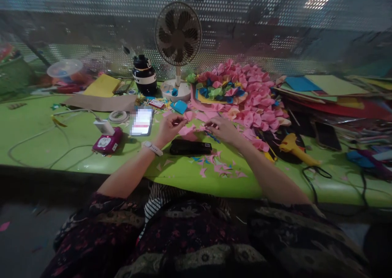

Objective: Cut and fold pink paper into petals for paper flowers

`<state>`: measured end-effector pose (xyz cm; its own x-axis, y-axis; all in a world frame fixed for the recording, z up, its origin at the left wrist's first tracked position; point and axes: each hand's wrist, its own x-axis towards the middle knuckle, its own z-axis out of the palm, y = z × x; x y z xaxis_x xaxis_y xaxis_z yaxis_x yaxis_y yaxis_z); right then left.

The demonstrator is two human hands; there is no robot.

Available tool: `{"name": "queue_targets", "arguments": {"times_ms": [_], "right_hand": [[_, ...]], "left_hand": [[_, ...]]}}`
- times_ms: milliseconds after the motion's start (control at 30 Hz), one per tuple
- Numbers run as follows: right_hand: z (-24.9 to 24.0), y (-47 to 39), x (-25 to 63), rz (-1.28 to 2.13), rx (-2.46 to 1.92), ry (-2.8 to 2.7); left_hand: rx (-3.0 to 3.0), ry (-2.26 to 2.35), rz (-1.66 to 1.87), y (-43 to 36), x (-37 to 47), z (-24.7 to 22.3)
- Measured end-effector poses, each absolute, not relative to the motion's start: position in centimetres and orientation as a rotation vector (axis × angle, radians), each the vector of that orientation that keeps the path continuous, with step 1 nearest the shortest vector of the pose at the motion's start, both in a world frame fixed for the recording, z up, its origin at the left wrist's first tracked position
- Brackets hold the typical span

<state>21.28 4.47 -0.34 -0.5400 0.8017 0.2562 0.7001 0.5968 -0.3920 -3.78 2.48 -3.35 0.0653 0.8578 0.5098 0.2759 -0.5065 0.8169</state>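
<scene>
My left hand (171, 127), with a pale watch on its wrist, has thumb and fingers pinched together beside pink paper pieces (187, 131). What lies between its fingertips is too small to make out. Facing it across a short gap, my right hand (223, 128) is palm down with its fingers bent inward. Its fingertips come together over small scraps, and anything in them cannot be made out. A black stapler (190, 147) lies just below the two hands. Pink and blue paper offcuts (219, 165) are scattered nearer the table edge.
Behind my hands rise a large heap of pink paper flowers (245, 86), a fan (178, 35) and a black bottle (144, 76). On the left are a lit phone (141, 121) and a purple socket adapter (108, 141) with cables. A yellow glue gun (295, 149) lies right.
</scene>
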Motion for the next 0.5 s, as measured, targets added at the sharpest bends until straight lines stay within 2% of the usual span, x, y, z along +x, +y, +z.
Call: {"name": "queue_targets", "arguments": {"times_ms": [200,500], "right_hand": [[0.1,4.0,20.9,0.374,-1.179,-2.618],[0.8,2.1,21.3,0.693,-0.926,-2.688]], "left_hand": [[1.855,1.098,1.43,2.3,-3.6,-3.6],[1.943,1.106,1.315,0.2,-2.9,-2.2]]}}
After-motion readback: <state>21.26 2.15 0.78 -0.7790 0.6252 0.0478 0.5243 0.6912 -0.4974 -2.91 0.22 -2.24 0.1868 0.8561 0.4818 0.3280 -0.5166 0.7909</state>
